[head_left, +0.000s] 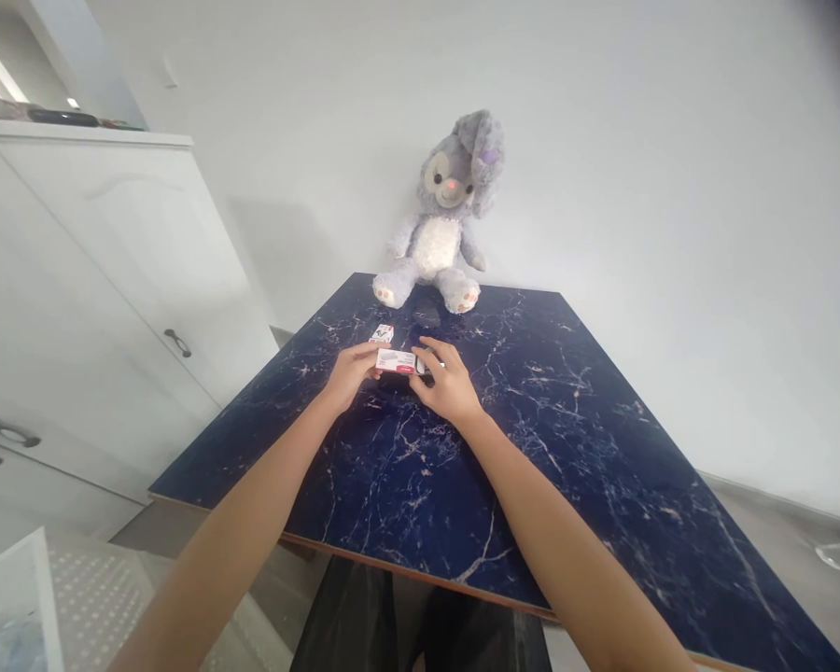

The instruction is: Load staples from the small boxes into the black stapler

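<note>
The left hand and right hand hold a small white-and-red rectangular box between their fingers, over the blue marbled desk.

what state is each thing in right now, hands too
left hand: closed on the held box's left end
right hand: fingers curled at its right end, exact grip unclear
held box: raised in hand; right end hidden
small box: resting on the table
plush toy: seated upright, one ear flopped down
cabinet doors: shut
</note>
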{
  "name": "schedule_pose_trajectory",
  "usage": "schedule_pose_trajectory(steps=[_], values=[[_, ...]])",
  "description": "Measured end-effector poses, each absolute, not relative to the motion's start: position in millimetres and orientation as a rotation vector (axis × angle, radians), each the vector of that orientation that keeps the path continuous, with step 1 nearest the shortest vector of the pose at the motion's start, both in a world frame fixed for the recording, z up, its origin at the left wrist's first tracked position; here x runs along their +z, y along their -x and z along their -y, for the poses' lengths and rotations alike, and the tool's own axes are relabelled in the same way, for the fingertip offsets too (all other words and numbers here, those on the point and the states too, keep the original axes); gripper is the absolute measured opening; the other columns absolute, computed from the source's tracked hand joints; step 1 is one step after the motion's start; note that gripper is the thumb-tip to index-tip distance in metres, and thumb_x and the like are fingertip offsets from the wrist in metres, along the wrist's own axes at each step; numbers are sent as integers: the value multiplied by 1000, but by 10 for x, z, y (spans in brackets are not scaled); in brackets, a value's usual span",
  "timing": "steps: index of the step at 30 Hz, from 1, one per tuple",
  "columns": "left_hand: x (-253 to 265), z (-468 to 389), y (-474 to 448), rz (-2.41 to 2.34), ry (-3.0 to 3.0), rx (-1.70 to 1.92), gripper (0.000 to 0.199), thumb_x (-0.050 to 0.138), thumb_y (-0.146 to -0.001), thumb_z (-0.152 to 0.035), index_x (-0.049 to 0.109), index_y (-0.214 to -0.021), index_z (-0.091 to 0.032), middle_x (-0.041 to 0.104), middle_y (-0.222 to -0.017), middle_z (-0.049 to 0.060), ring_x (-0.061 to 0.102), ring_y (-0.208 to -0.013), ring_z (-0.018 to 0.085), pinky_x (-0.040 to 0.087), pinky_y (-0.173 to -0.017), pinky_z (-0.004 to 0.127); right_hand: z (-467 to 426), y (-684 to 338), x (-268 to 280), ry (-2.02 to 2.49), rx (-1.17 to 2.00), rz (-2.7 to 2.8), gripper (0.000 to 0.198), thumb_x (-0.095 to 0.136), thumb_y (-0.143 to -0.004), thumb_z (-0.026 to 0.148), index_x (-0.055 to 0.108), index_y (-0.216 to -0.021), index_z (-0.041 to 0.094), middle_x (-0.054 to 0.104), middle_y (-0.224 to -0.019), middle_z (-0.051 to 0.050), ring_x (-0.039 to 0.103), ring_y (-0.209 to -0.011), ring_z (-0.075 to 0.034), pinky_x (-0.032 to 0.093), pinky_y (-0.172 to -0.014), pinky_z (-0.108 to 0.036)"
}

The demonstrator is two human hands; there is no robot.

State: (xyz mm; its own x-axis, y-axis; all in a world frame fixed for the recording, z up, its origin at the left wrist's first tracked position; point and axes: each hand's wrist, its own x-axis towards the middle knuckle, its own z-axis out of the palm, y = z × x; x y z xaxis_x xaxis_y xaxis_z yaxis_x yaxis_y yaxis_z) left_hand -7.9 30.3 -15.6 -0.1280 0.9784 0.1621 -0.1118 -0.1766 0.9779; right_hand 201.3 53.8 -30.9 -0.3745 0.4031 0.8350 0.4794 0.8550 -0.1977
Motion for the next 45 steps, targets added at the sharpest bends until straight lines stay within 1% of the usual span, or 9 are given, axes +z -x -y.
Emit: schedule_pose_trajectory(steps=[4, 9, 18, 24, 30, 34, 36, 40, 45], values=[[-156, -307, 105, -1110, -1190, 1491, 34, 76, -73, -33, 78, -102, -17, 72, -87, 6, 55, -62, 11, 45, -58, 25, -516, -2021, -286, 640, -78, 2033, 40, 63, -88, 29, 60, -127, 21, 56, -135, -14, 52, -124, -31, 48, -104, -53], [-177, -331, 136, -1079, -1188, 1506, 36, 76, -75, -36, 77, -105, -18, 72, -90, 7, 54, -62, 11, 45, -58, 26, -488, -2013, -270, 717, -73, 2046, 37, 60, -92, 31, 60, -128, 20, 57, -134, -15, 53, -122, -31, 49, -103, -51], [-135, -328, 168, -1085, -1222, 1473, 30, 74, -77, -33, 76, -103, -18, 72, -93, 8, 57, -65, 12, 46, -59, 25, -489, -2028, -255, 759, -81, 2064, 33, 59, -95, 34, 62, -124, 20, 58, -132, -13, 54, -120, -30, 50, -103, -49], [-98, -316, 205, -1063, -1263, 1465, 52, 74, -79, -32, 64, -129, -23, 72, -93, 6, 57, -64, 12, 48, -59, 25, -500, -2032, -209, 733, -165, 2092, 32, 56, -96, 31, 62, -125, 19, 61, -128, -12, 51, -122, -30, 47, -106, -47], [-152, -376, 323, -1058, -1178, 1549, 35, 75, -79, -32, 71, -111, -18, 72, -87, 7, 60, -62, 11, 48, -59, 25, -523, -2076, -224, 789, -173, 2033, 32, 57, -95, 30, 62, -125, 19, 59, -130, -14, 51, -123, -31, 47, -106, -49], [-186, -382, 320, -1062, -1025, 1591, 32, 76, -78, -29, 71, -107, -18, 73, -85, 6, 62, -62, 11, 52, -62, 25, -563, -2091, -267, 837, -127, 1876, 35, 55, -94, 29, 60, -128, 19, 54, -133, -17, 51, -124, -32, 47, -105, -54], [-191, -371, 282, -1040, -977, 1580, 32, 76, -77, -28, 70, -107, -18, 73, -85, 6, 63, -64, 11, 54, -65, 25, -577, -2089, -278, 831, -95, 1844, 34, 49, -97, 25, 60, -128, 20, 56, -129, -17, 54, -122, -30, 49, -104, -51], [-194, -356, 217, -1020, -907, 1576, 30, 77, -75, -26, 70, -104, -18, 74, -87, 6, 63, -64, 10, 55, -66, 24, -588, -2103, -278, 822, -64, 1817, 34, 39, -102, 22, 66, -121, 23, 66, -118, -11, 64, -109, -22, 54, -98, -39], [-203, -357, 210, -1050, -899, 1558, 31, 78, -76, -29, 70, -104, -18, 73, -84, 6, 64, -64, 11, 55, -65, 24, -580, -2115, -264, 762, -124, 1767, 27, 46, -101, 25, 69, -114, 25, 72, -112, -8, 67, -104, -23, 55, -95, -42]])
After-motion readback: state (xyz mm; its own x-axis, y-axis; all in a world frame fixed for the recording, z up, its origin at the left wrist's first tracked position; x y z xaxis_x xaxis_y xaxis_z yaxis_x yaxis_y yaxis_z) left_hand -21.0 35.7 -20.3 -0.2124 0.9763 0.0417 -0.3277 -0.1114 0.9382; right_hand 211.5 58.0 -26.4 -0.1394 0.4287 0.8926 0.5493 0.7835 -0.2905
